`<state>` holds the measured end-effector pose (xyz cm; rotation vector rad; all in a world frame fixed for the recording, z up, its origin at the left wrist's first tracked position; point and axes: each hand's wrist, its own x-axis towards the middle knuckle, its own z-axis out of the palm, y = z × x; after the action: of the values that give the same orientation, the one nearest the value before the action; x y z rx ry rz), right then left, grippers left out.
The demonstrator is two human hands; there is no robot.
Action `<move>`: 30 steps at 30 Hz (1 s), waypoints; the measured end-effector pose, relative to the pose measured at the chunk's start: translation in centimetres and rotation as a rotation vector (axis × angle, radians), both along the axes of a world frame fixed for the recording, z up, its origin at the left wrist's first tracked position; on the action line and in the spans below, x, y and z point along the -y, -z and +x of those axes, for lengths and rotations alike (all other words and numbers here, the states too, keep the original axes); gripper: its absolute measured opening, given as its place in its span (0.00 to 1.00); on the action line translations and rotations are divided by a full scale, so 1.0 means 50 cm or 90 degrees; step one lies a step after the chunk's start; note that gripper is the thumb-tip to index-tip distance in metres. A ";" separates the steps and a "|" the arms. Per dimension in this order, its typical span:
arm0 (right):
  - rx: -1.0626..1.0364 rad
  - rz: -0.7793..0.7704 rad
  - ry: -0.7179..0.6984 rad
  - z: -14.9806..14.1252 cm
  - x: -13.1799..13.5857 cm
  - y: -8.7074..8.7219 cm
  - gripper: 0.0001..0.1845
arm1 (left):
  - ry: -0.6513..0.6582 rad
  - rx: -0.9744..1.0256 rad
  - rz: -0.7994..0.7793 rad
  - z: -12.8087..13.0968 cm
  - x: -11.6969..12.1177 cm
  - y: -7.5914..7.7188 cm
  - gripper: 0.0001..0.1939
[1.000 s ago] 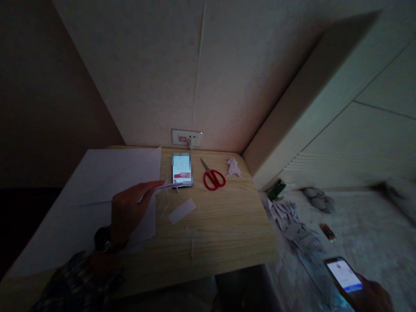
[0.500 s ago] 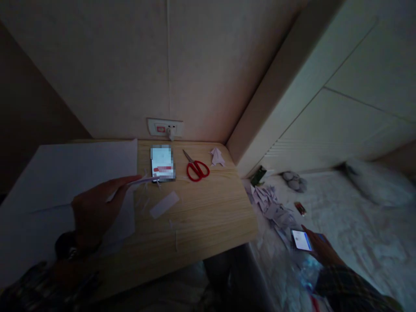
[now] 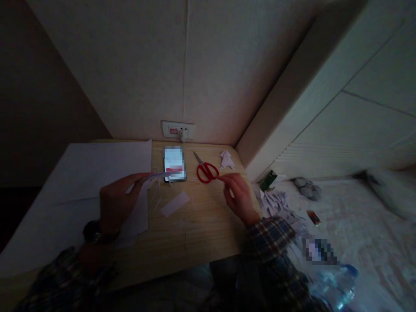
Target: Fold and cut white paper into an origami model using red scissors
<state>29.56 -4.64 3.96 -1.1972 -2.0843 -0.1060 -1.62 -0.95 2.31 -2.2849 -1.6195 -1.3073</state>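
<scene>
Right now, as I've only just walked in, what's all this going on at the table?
Someone is handling paper, bare-handed, at a pale wooden table. The left hand holds a thin piece of white paper. The right hand has its fingers at the handle end of the red-handled metal scissors; whether they grip it is unclear. A lit rectangular phone lies left of the scissors, a folded white paper figure to their right.
</scene>
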 end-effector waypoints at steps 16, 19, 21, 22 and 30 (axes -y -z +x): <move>-0.393 -0.133 -0.094 -0.275 -0.110 0.060 0.15 | 0.030 0.292 -0.230 0.003 -0.017 -0.005 0.11; -0.424 -0.158 -0.076 -0.271 -0.106 0.059 0.09 | 0.052 0.357 -0.267 0.005 -0.020 -0.001 0.11; -0.438 -0.174 -0.070 -0.270 -0.106 0.057 0.08 | 0.066 0.397 -0.288 0.007 -0.023 0.001 0.11; -0.442 -0.180 -0.068 -0.270 -0.106 0.057 0.08 | 0.076 0.413 -0.298 0.007 -0.024 0.001 0.11; -0.472 -0.209 -0.066 -0.270 -0.108 0.060 0.09 | 0.093 0.456 -0.338 0.010 -0.027 -0.011 0.14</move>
<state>16.06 0.76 0.95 -1.0841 -1.5199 0.6556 -1.11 0.41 2.84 -2.3784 -2.2680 -2.1300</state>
